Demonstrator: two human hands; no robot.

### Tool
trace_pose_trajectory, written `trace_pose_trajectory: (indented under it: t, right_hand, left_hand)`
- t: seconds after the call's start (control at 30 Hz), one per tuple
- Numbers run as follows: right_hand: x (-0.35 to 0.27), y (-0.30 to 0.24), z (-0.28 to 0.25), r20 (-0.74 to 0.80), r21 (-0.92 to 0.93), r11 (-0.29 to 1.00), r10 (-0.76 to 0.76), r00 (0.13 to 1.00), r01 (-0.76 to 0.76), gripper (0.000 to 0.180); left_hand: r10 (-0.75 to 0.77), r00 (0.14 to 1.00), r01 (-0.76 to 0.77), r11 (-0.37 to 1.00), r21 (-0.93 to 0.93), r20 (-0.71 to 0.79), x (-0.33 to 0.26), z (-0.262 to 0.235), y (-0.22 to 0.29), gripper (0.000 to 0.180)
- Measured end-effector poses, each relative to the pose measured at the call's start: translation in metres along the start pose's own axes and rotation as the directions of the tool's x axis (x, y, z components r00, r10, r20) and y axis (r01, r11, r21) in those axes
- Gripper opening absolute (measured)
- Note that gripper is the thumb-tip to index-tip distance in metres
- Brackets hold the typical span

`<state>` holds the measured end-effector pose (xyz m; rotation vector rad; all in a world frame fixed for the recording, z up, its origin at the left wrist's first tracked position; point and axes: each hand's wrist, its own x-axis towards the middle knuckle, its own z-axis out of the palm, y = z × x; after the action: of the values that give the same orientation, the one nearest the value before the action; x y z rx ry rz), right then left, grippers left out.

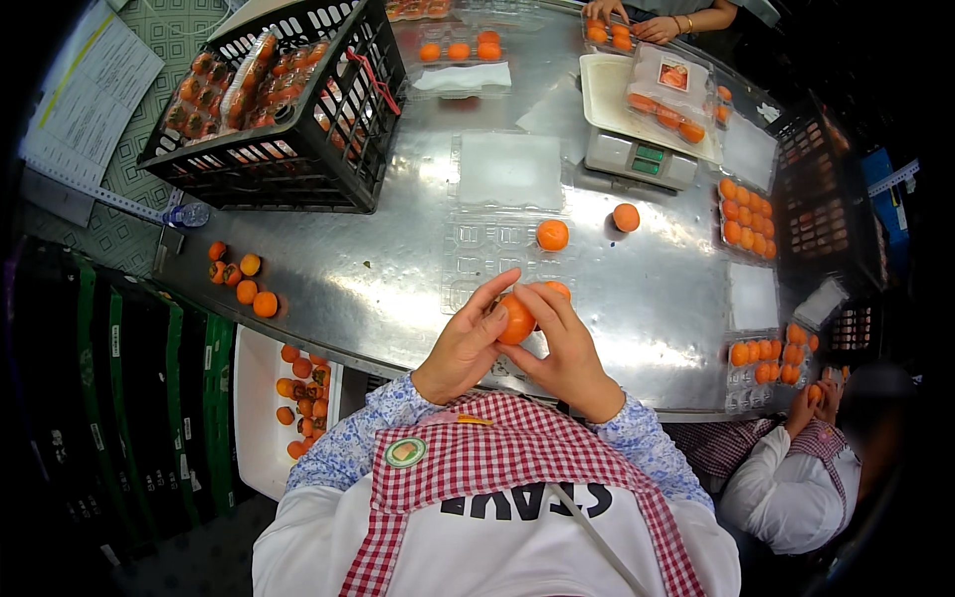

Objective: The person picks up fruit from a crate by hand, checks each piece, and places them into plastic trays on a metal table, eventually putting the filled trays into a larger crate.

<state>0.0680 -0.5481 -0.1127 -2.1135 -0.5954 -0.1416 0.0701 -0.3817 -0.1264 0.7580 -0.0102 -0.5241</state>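
Both hands hold one orange persimmon (517,320) over the near edge of the steel table (398,269). My left hand (466,346) cups it from the left with the fingers over its top. My right hand (565,348) grips it from the right. Just beyond lies a clear plastic compartment tray (487,254) holding one persimmon (552,235) and another persimmon (560,289) partly hidden behind my fingers. A loose persimmon (626,217) rests on the table further right.
A black crate (288,99) of packed fruit stands at back left. A scale (639,157) sits at back right beside filled trays (748,219). Loose persimmons (244,281) lie at the left edge, above a white bin (257,398) of fruit. Other people work at the lower right (796,468) and at the far end (657,22).
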Motion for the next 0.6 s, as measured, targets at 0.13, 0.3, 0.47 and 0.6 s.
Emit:
trace_pose_trajectory:
  t: [0.13,0.3,0.47,0.6]
  right_hand:
    - [-0.0027,-0.0005,-0.0008,-0.037,0.026,0.999,0.039,0.999,-0.038,0.070]
    - [-0.0010,-0.0066,-0.0037,-0.096,0.033,0.999,0.033,0.995,-0.030,0.073]
    - [-0.0021,-0.0042,-0.0004,-0.112,0.018,0.999,0.043,0.993,-0.041,0.076]
    - [-0.0011,-0.0094,-0.0004,-0.094,0.080,0.991,0.115,0.989,-0.108,0.078]
  left_hand:
    - [-0.040,0.998,0.042,0.998,-0.045,0.044,0.0020,-0.0005,0.0023,0.057]
    - [0.038,0.997,-0.039,0.999,0.012,0.066,0.0060,-0.0062,-0.0044,0.056]
    - [0.123,0.981,-0.155,0.960,0.231,0.148,0.0047,-0.0028,-0.0018,0.057]
    - [0.015,0.999,-0.018,0.996,0.085,0.035,0.0051,-0.0038,0.0013,0.054]
